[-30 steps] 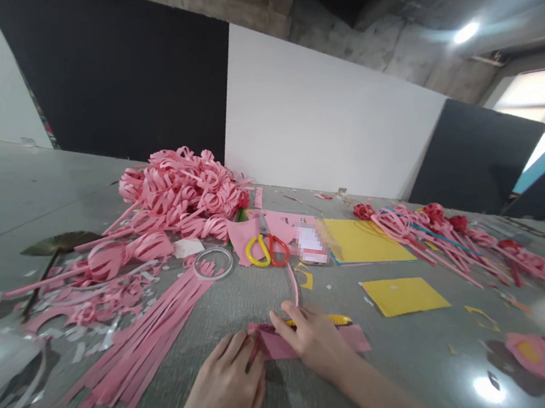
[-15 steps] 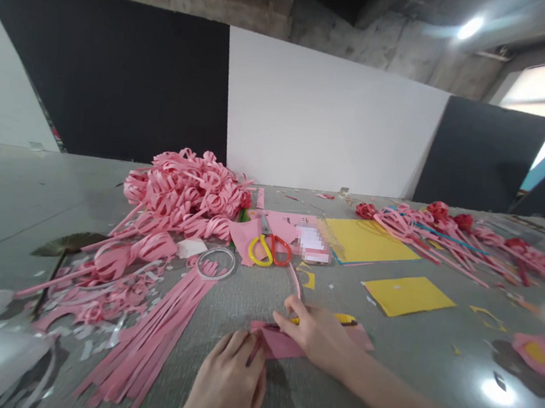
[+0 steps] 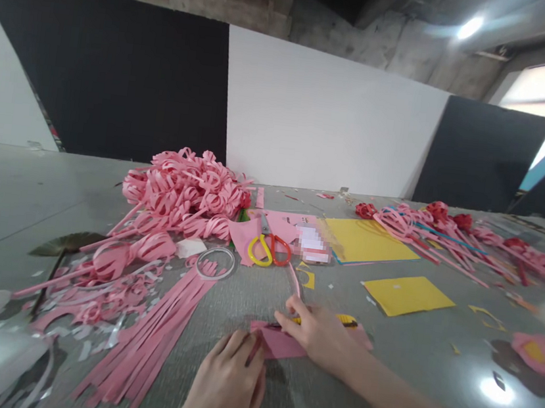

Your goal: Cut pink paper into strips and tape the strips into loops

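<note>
A small sheet of pink paper (image 3: pixel 287 346) lies on the grey floor in front of me. At its left end my left hand (image 3: pixel 230 377) presses down with bent fingers held close together, and their tips are partly hidden. From the other side my right hand (image 3: pixel 320 336) is closed around a yellow utility knife (image 3: pixel 347 320), whose blade end reaches left over the paper's far edge. Most of the knife's body is hidden under the palm. Beyond the hands lie scissors (image 3: pixel 271 250) with one yellow and one red handle.
To the left are loose pink strips (image 3: pixel 162 329), a tape roll (image 3: pixel 215 263) and a heap of curled pink paper (image 3: pixel 187 190). Yellow sheets (image 3: pixel 407 295) and a phone (image 3: pixel 314 245) lie farther off. Pink and red paper flowers (image 3: pixel 437 214) are at the right.
</note>
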Demonstrator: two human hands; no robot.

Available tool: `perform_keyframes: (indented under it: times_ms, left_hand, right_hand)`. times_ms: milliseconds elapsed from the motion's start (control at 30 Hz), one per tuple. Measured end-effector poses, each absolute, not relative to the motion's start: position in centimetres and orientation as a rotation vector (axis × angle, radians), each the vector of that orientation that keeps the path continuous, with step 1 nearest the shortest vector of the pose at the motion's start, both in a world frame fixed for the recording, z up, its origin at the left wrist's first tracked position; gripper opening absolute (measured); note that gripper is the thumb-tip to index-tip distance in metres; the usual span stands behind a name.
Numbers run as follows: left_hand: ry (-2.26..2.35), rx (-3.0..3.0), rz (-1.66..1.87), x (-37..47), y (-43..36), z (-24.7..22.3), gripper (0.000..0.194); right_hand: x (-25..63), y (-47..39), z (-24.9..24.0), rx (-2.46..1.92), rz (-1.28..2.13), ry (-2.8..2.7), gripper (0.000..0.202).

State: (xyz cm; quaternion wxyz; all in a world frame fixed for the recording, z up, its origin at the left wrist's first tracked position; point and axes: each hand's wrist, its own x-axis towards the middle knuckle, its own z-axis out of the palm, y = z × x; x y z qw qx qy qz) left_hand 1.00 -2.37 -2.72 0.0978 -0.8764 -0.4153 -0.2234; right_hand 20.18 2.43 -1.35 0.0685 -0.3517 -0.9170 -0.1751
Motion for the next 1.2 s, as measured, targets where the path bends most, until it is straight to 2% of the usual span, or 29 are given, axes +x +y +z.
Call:
perform_keyframes:
  times_ms: [167,500,800,1200]
  left_hand:
    - [-1.197,-2.580,-0.690,1.0,-2.4,-2.9,0.023]
    - [-1.169,-2.558,-0.685,1.0,-2.3,-3.4,0.023]
    - [-1.191,-2.560,-0.670,1.0,-2.4,-3.0,0.024]
    - [-1.193,-2.582,-0.650,1.0,-2.3,-3.0,0.023]
  right_hand:
    - [20.3,2.3,-2.0,-0.982,-0.647,-2.716,0.024]
    - [20.3,2.5,-2.1,-0.972,-0.665,-2.733,0.025]
    - [19.9,2.4,-0.9,-1.023,-0.498,-2.802,0.025]
    - [20.4,2.6,-0.9,-1.048,-0.528,-2.817,0.018]
